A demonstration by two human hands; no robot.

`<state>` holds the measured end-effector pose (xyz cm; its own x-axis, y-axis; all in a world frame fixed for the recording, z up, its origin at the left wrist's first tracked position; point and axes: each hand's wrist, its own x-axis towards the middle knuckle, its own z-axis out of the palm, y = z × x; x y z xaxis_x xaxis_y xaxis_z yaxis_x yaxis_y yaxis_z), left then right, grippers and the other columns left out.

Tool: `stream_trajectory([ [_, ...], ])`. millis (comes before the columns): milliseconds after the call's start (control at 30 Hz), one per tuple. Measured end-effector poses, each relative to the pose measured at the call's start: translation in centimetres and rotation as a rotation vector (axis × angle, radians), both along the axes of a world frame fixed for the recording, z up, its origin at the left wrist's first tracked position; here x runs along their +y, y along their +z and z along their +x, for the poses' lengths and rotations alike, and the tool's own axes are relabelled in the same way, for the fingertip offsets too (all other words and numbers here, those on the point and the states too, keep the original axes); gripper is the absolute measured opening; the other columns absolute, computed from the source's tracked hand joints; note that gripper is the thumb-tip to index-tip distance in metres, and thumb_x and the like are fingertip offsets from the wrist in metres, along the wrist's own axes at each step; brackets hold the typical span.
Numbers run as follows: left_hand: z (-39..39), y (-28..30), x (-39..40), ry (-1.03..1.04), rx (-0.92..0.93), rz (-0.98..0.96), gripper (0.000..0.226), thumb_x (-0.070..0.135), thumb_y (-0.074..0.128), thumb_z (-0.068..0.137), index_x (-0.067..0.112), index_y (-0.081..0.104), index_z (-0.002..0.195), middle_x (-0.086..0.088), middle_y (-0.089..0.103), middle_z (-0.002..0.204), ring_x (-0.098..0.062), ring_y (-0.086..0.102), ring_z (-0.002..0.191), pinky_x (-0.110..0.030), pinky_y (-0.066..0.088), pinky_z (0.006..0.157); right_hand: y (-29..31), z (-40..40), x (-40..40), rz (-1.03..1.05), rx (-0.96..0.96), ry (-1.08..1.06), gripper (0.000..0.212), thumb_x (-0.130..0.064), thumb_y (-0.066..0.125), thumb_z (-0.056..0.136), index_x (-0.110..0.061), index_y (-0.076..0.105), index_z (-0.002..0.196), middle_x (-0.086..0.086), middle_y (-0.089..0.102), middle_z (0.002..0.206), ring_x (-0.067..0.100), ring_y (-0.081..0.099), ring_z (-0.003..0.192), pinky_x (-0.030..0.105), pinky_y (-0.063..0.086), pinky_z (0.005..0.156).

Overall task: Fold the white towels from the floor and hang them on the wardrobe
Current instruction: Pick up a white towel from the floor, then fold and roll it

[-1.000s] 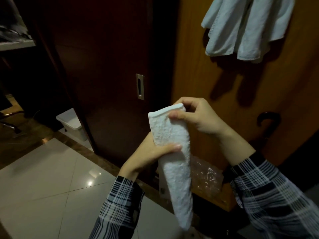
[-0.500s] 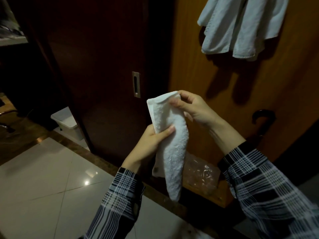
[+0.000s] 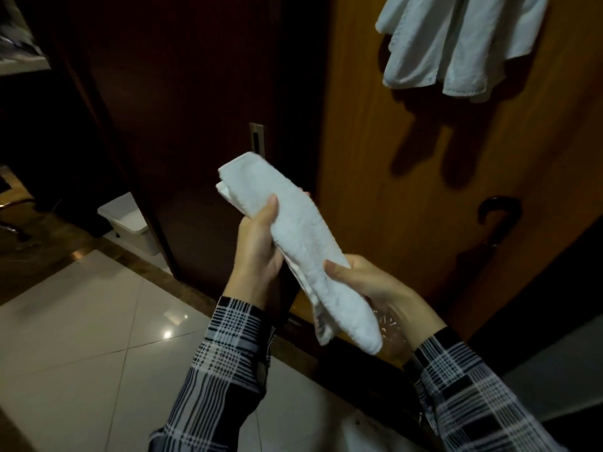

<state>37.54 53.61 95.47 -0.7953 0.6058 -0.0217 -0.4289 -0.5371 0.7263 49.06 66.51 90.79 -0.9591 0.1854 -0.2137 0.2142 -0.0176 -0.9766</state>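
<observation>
A white towel (image 3: 293,236), folded into a long narrow strip, slants from upper left to lower right in front of me. My left hand (image 3: 257,243) grips its upper part, thumb on top. My right hand (image 3: 368,285) holds its lower part from beneath, thumb pressed on the cloth. Another white towel (image 3: 456,44) hangs on the brown wardrobe door (image 3: 391,190) at the upper right. The dark sliding wardrobe door (image 3: 182,125) with a metal recessed handle (image 3: 256,138) stands behind the held towel.
A white bin (image 3: 130,223) stands on the floor by the dark door at left. A black umbrella handle (image 3: 497,210) hangs against the brown door at right. Glossy pale floor tiles (image 3: 81,337) spread at lower left. Clear plastic (image 3: 391,334) shows under my right hand.
The towel has turned from hanging upright to slanting. My right hand left the top end and dropped to the lower part, while my left hand shifted up near the top.
</observation>
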Motion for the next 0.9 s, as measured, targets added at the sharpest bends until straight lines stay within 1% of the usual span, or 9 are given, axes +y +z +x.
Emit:
stream_trajectory([
  [67,-0.8,-0.8,-0.5,0.041,-0.105,0.018,0.031,0.015,0.046,0.098,-0.008,0.053,0.118,-0.02,0.068,0.109,-0.026,0.067,0.102,-0.039,0.052,0.093,-1.3,0.8,0.2,0.011,-0.067,-0.015,0.066,-0.057,0.072,0.07,-0.011,0.061,0.116,0.0,0.071,0.104,0.015,0.067,0.097,0.023,0.051,0.075],
  [133,-1.5,-1.6,-1.0,0.09,-0.19,0.046,0.027,0.015,0.047,0.099,-0.008,0.055,0.112,-0.021,0.067,0.11,-0.026,0.068,0.1,-0.041,0.049,0.096,-2.4,1.6,0.5,-0.003,-0.098,-0.021,0.058,-0.049,0.065,0.08,-0.01,0.058,0.121,0.001,0.069,0.106,0.014,0.067,0.095,0.026,0.05,0.076],
  [300,-2.5,-3.4,-2.4,0.24,-0.375,0.082,0.018,0.014,0.048,0.099,-0.003,0.054,0.096,-0.021,0.066,0.106,-0.026,0.067,0.093,-0.044,0.047,0.099,-3.4,1.5,0.0,-0.321,-0.102,-0.144,0.037,-0.03,0.044,0.097,-0.002,0.055,0.118,0.0,0.075,0.092,0.009,0.07,0.086,0.019,0.054,0.067],
  [367,-2.8,-4.2,-3.0,0.284,-0.427,0.087,0.014,0.013,0.048,0.099,-0.001,0.051,0.1,-0.021,0.063,0.112,-0.028,0.065,0.096,-0.046,0.046,0.1,-4.2,1.1,0.1,-0.402,-0.087,-0.152,0.047,-0.036,0.06,0.09,-0.003,0.056,0.123,0.009,0.071,0.108,0.019,0.068,0.099,0.025,0.056,0.075],
  [433,-3.4,-5.0,-3.4,0.307,-0.443,0.093,0.014,0.013,0.049,0.099,0.001,0.05,0.106,-0.02,0.064,0.111,-0.028,0.065,0.097,-0.046,0.047,0.098,-4.4,0.8,0.2,-0.346,-0.101,-0.073,0.058,-0.027,0.073,0.076,-0.004,0.056,0.126,0.013,0.067,0.117,0.023,0.066,0.103,0.028,0.056,0.076],
  [500,-3.9,-5.5,-3.7,0.33,-0.427,0.09,0.013,0.013,0.049,0.098,0.003,0.049,0.106,-0.021,0.064,0.112,-0.029,0.065,0.101,-0.048,0.047,0.098,-4.3,0.6,0.7,-0.206,-0.134,-0.01,0.053,-0.016,0.072,0.066,-0.004,0.06,0.117,0.006,0.072,0.105,0.017,0.069,0.091,0.024,0.055,0.069],
  [567,-4.4,-5.9,-3.8,0.34,-0.406,0.071,0.011,0.015,0.049,0.099,0.005,0.05,0.104,-0.021,0.065,0.114,-0.03,0.065,0.105,-0.05,0.046,0.099,-3.6,0.4,1.2,-0.078,-0.16,0.036,0.052,-0.016,0.076,0.061,-0.007,0.063,0.11,0.002,0.073,0.1,0.014,0.07,0.088,0.021,0.053,0.068],
  [767,-5.6,-6.2,-3.1,0.356,-0.392,0.095,0.015,0.018,0.049,0.099,0.007,0.05,0.108,-0.019,0.07,0.104,-0.03,0.067,0.103,-0.051,0.05,0.093,-1.8,-0.3,2.4,0.185,-0.207,-0.013,0.045,-0.007,0.083,0.069,-0.001,0.061,0.107,0.009,0.069,0.102,0.023,0.067,0.09,0.037,0.054,0.078],
  [900,-5.5,-6.3,-2.2,0.302,-0.289,0.084,0.02,0.02,0.047,0.1,0.006,0.052,0.113,-0.016,0.071,0.108,-0.026,0.067,0.104,-0.045,0.054,0.088,-2.1,-0.4,3.2,0.329,-0.251,-0.003,0.041,-0.012,0.082,0.071,0.0,0.06,0.104,0.01,0.068,0.1,0.023,0.067,0.092,0.041,0.055,0.08],
])
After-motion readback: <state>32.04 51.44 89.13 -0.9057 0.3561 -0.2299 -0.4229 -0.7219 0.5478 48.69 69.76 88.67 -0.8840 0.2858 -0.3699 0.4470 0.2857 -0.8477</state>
